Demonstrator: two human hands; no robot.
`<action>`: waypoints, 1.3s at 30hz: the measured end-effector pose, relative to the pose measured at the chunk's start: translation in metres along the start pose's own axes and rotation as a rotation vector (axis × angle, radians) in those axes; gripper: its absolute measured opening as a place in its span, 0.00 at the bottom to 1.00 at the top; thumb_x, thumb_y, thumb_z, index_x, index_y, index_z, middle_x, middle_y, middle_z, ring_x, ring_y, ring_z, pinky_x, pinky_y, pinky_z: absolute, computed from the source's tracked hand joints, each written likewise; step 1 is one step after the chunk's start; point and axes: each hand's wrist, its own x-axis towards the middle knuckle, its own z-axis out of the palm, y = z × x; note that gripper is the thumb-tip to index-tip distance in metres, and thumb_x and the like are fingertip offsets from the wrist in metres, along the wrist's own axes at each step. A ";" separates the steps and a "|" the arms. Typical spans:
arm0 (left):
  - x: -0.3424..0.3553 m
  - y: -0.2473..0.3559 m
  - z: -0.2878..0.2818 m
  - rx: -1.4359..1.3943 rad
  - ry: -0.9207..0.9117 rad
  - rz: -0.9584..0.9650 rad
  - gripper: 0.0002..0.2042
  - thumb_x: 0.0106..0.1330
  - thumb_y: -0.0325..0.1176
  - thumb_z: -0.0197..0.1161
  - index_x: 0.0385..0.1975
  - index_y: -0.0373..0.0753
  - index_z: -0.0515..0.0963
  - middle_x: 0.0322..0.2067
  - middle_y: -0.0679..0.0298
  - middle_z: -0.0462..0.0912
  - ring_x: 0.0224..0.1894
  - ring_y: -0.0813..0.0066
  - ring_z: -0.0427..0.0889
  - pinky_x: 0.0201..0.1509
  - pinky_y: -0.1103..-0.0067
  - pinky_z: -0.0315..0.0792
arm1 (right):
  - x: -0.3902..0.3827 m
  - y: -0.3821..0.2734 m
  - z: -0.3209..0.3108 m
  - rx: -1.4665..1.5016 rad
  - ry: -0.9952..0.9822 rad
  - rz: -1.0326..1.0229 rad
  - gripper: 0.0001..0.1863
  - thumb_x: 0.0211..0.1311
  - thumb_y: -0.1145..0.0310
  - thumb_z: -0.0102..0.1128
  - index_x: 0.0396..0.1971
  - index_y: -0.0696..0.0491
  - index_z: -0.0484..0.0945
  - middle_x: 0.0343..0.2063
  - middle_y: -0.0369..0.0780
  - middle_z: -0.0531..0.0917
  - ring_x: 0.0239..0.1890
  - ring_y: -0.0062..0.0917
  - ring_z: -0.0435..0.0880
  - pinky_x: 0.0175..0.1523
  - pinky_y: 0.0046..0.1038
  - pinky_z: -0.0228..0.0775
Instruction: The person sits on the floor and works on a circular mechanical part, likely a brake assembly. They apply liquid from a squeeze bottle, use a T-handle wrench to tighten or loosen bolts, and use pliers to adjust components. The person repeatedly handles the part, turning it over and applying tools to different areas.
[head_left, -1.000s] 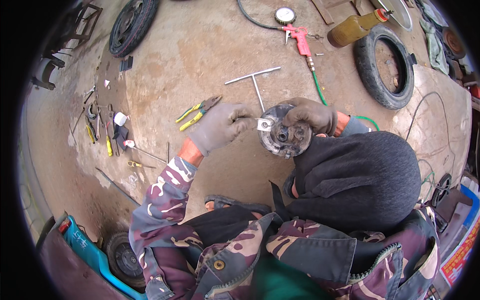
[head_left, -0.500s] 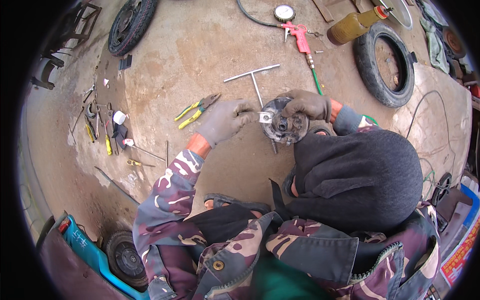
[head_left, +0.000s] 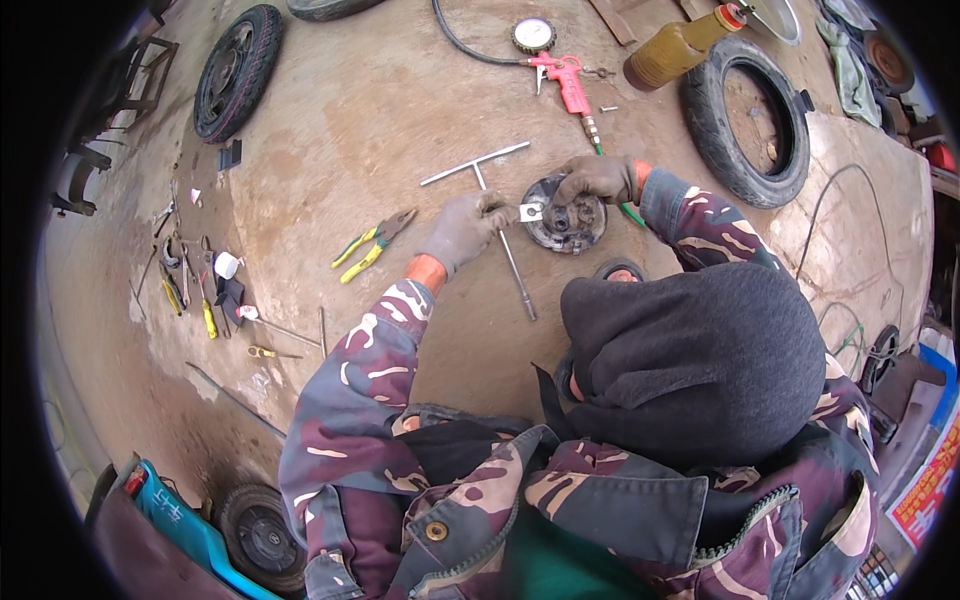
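Observation:
My right hand (head_left: 598, 178) grips the far right rim of a dark, round brake backing plate (head_left: 565, 232), its gloved fingers closed over the edge. A small silvery metal tab (head_left: 530, 212) sticks out from the plate's left side. Close to that tab, my gloved left hand (head_left: 458, 232) has thumb and fingers pinched together. Whatever lies between those fingertips is too small to make out. Below the left fingers runs the shaft of a T-handle wrench (head_left: 515, 270) lying on the ground. Yellow-green pliers (head_left: 372, 248) rest to the left of my left hand.
Beyond the plate lie a red tyre inflator (head_left: 570, 85) with its gauge and a bottle of yellowish liquid (head_left: 680, 50). A bare tyre (head_left: 705, 125) lies at far right, a wheel (head_left: 232, 75) at far left. Several tools surround a screwdriver (head_left: 209, 318) on the left.
The whole view has shifted a little. Both hands and the brake backing plate have moved farther out and rightward relative to the T-handle wrench, baring more of its shaft.

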 end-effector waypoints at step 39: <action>0.032 0.017 0.002 0.141 0.034 0.071 0.18 0.71 0.47 0.72 0.42 0.35 0.87 0.34 0.48 0.90 0.39 0.52 0.91 0.45 0.64 0.80 | -0.025 0.020 0.068 -0.963 0.864 -0.638 0.20 0.57 0.57 0.78 0.51 0.44 0.90 0.50 0.38 0.88 0.61 0.39 0.82 0.69 0.44 0.70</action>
